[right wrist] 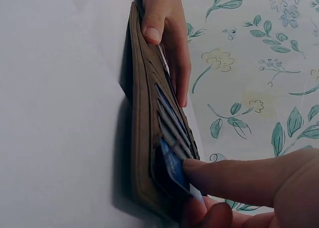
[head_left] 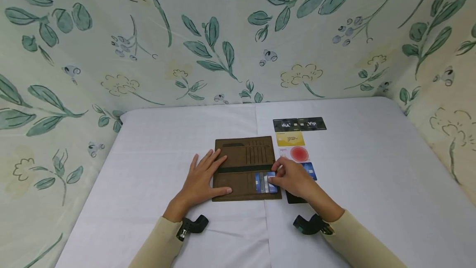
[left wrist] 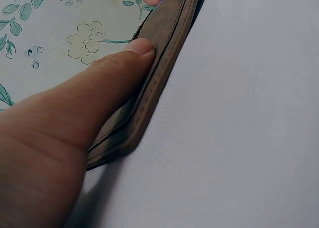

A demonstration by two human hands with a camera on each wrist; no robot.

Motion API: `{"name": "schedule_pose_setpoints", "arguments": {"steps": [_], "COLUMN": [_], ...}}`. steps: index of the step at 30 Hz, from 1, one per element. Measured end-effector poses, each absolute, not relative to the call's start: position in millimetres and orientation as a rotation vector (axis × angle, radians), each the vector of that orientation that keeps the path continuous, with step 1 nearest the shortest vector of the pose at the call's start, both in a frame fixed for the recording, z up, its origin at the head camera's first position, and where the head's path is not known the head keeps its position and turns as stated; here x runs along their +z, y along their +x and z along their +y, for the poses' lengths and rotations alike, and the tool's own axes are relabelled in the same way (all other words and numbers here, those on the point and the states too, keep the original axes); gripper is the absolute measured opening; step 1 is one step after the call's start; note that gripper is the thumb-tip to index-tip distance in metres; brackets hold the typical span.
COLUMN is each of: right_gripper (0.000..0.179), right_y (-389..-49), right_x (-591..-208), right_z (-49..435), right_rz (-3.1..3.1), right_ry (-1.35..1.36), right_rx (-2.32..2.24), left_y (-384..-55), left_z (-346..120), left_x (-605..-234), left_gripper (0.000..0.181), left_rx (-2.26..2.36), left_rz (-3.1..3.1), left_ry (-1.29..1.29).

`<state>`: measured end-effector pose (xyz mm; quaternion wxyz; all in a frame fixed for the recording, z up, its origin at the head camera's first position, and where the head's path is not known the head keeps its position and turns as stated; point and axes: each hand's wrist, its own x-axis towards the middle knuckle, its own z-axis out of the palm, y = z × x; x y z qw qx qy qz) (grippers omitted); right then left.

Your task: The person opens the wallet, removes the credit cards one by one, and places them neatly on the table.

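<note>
A brown bifold wallet [head_left: 241, 185] lies spread on the white table, a dark band across its fold. My left hand [head_left: 201, 179] rests on its left side with fingers spread, the thumb flat on the lower half. At the lower right, my right hand [head_left: 295, 179] pinches a blue card [right wrist: 172, 163] between thumb and fingers, at the rightmost slot. Part of that card is inside the slot. Other cards [head_left: 262, 183] show in the slots beside it. In the upper half, a dark card edge [head_left: 233, 145] shows in a long pocket.
Right of the wallet runs a column of cards: two black VIP cards [head_left: 311, 123], a yellow card [head_left: 290, 138], a white card with a red circle [head_left: 299, 154], another blue card [head_left: 309, 170] and a black one [head_left: 293, 198] partly under my right hand. Floral cloth [head_left: 223, 82] hangs behind.
</note>
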<state>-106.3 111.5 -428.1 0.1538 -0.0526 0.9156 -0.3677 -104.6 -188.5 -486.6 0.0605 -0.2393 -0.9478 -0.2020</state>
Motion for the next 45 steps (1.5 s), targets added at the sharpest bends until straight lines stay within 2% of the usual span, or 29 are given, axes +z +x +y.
{"name": "schedule_pose_setpoints", "arguments": {"steps": [33,45], "right_gripper": [0.022,0.033], "right_y": [-107.4,-107.5], "right_x": [-427.2,-430.3], "right_z": [114.6,117.3], "right_rz": [2.629,2.628], "right_ry": [-0.206,-0.228], "right_rx": [-1.014,-1.009], "left_y": [-105.0,-104.8], "left_z": [-189.7,-188.8], "left_x": [-487.2,-488.5], "left_gripper": [0.096,0.096], "left_rx": [-0.596,-0.595], "left_rz": [-2.868,-2.870], "left_ry": [-0.732,-0.723]}}
